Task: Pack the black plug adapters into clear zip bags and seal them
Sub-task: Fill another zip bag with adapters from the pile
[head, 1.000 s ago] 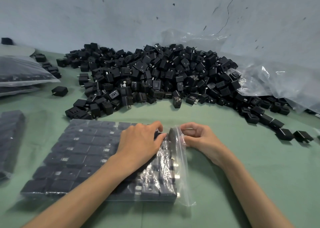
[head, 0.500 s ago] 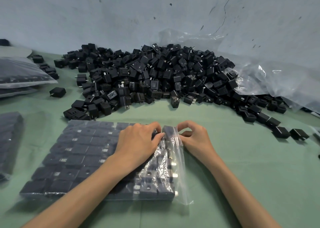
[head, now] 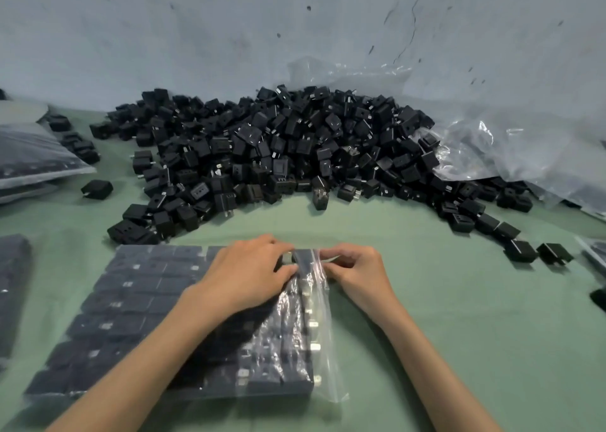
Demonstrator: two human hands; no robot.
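A clear zip bag [head: 137,317] filled with neat rows of black plug adapters lies flat on the green table in front of me. Its open mouth runs along the right side. My left hand [head: 244,276] rests on the bag's far right part, fingertips at the far corner of the mouth. My right hand [head: 355,272] pinches the zip strip [head: 323,303] at that same far corner. Behind them a large heap of loose black plug adapters [head: 278,149] spreads toward the wall.
Filled bags lie at the left edge [head: 29,156] and lower left [head: 11,287]. Crumpled clear plastic [head: 511,149] sits at the back right. Stray adapters [head: 537,251] dot the right side, one [head: 97,189] the left. The grey wall [head: 229,31] closes the back.
My right hand has moved left to the bag's far mouth corner and closed its fingers on the zip strip. My left hand has stayed on the bag.
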